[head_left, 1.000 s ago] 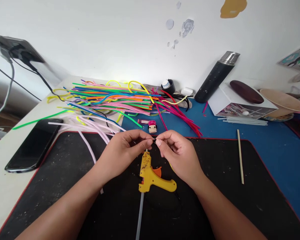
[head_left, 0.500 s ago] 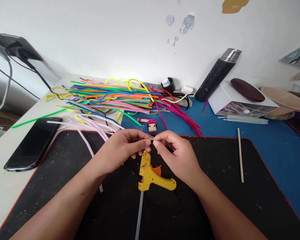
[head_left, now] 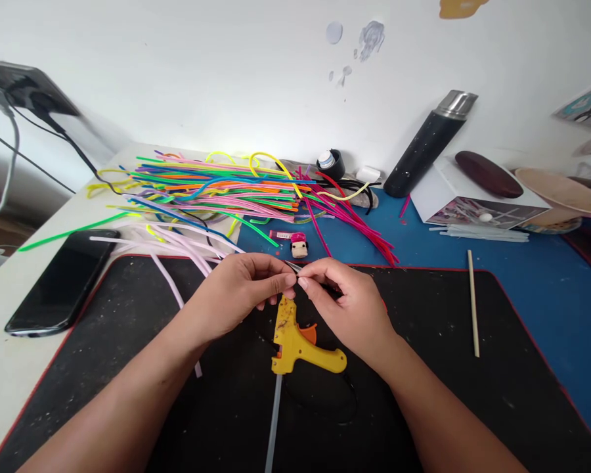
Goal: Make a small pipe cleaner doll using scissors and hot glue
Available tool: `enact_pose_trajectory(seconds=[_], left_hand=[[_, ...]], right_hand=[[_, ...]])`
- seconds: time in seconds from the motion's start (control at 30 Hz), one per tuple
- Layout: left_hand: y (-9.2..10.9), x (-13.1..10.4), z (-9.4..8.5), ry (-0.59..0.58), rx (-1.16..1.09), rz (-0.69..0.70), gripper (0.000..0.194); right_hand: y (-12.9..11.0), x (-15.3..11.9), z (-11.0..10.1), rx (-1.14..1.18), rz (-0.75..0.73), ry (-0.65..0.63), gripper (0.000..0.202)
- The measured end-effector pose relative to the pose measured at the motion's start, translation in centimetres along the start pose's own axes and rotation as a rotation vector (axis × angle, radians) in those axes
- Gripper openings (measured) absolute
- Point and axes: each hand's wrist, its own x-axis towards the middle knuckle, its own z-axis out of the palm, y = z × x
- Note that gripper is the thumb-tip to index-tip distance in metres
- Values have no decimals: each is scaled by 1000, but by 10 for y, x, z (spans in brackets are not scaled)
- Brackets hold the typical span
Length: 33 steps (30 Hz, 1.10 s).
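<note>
My left hand is closed in a pinch, with thumb and forefinger on a tiny dark piece too small to name. Facing it, my right hand is closed around what looks like a pair of scissors. Their pointed metal tips show between the two hands, and a bit of red shows beside my right palm. Just below my fingertips lies a yellow glue gun with an orange trigger and a clear glue stick in its back. Beyond my hands stands a small doll head with pink on top.
Colourful pipe cleaners are heaped at the back; pale lilac ones reach onto the black mat. A phone lies left, a wooden stick right. A black flask leans near a white box.
The metal tips show more clearly between my hands, and a bit of red now shows by my right palm. Both hands have barely moved; the view has shifted slightly.
</note>
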Motion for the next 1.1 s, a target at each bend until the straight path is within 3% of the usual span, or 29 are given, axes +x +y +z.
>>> enact_pose_trajectory(seconds=[0.37, 0.53, 0.87, 0.97, 1.1], left_hand=[[-1, -5, 5, 60, 117, 182, 21], [-3, -4, 7, 75, 80, 196, 22], [-4, 0, 2, 126, 39, 203, 28], [-5, 0, 0, 131, 48, 214, 28], [-8, 3, -5, 157, 68, 214, 24]], right_hand=[[1, 0, 0, -32, -2, -2, 11], [1, 0, -1, 58, 60, 4, 12], [7, 9, -9, 277, 214, 98, 34], [9, 10, -16, 220, 212, 103, 34], [12, 10, -37, -21, 133, 107, 28]])
